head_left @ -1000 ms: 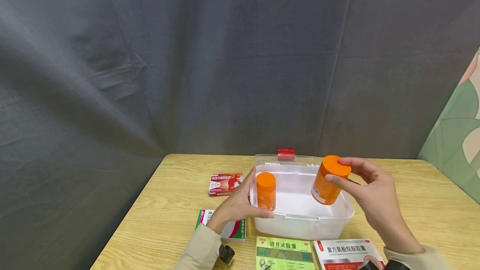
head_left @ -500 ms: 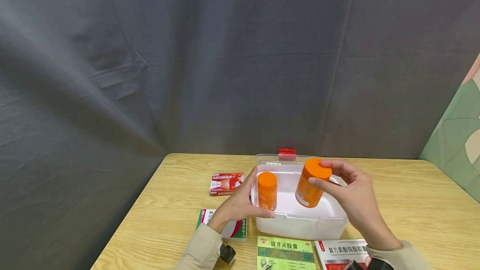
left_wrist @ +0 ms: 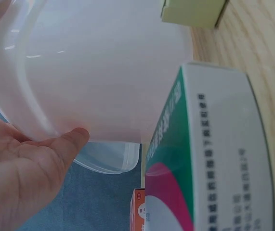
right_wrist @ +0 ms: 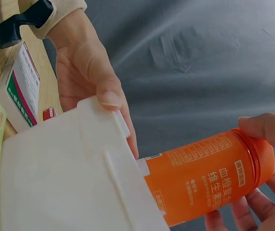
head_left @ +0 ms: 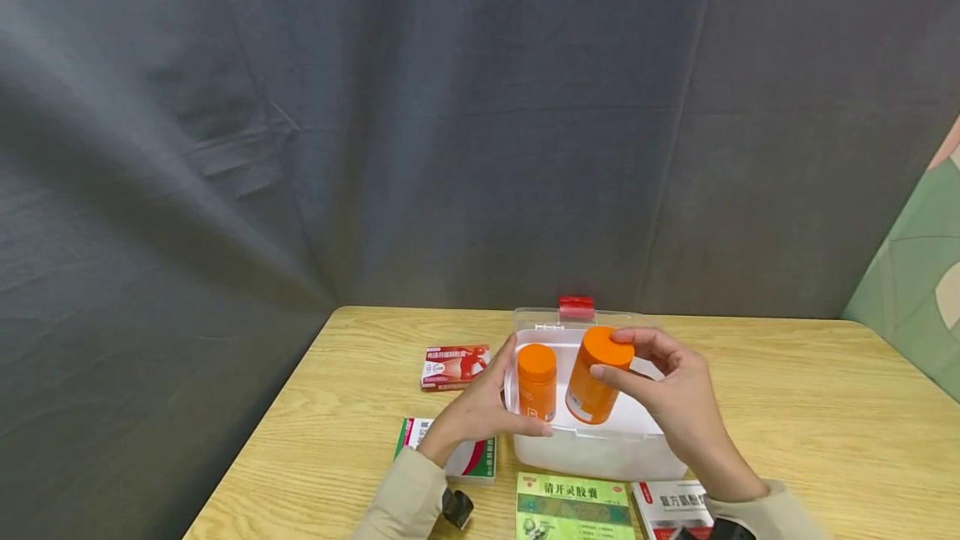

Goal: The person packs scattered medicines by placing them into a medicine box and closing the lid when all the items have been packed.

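My right hand holds an orange vitamin bottle by its lid, between thumb and fingers. The bottle leans a little, its lower end inside the opening of a translucent white plastic box. A smaller orange bottle stands upright at the box's left end. Around that end, my left hand grips the wall and rim, the thumb along the front. In the left wrist view, the left hand touches the outside of the box.
A red medicine box lies left of the plastic box, and a green-and-white one lies nearer, partly behind my left wrist. In front are a yellow-green medicine box and a white-and-red one. The clear lid hangs open behind.
My right hand has carried the larger orange bottle leftward and slightly down, closer to the smaller bottle. The left hand has kept its place on the plastic box.
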A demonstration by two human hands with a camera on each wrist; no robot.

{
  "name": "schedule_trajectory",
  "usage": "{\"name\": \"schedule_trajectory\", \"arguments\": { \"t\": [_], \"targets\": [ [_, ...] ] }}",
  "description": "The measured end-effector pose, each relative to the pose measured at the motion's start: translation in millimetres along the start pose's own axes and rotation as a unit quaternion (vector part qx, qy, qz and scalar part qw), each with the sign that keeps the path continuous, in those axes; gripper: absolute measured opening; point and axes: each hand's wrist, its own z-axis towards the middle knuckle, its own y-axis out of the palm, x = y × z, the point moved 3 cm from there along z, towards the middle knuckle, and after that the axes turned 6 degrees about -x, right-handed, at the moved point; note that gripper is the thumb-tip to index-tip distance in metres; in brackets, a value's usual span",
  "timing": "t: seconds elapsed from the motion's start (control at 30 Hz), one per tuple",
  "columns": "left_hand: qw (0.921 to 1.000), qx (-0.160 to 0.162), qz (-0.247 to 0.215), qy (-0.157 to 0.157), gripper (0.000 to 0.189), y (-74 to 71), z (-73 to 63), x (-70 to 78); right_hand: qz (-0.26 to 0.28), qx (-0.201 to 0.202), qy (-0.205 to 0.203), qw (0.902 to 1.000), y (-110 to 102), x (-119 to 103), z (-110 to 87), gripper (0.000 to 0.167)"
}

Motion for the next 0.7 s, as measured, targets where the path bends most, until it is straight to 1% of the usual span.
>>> {"name": "schedule_trajectory", "arguments": {
  "t": [0.17,0.47,0.7],
  "targets": [
    [1.0,-0.001,0.003,0.001,0.118,-0.1,0.5,-0.5,0.004,-0.005,0.004,1.0,9,1,0.7,0.039],
    [0.9999,-0.004,0.009,-0.006,0.119,-0.2,-0.7,0.1,0.012,-0.025,0.023,0.9994,27,7,0.8,0.042],
    [1.0,-0.006,0.0,-0.006,0.117,-0.7,-1.4,1.0,0.03,-0.041,0.029,0.9983,39,14,3.0,0.041]
  ]
}}
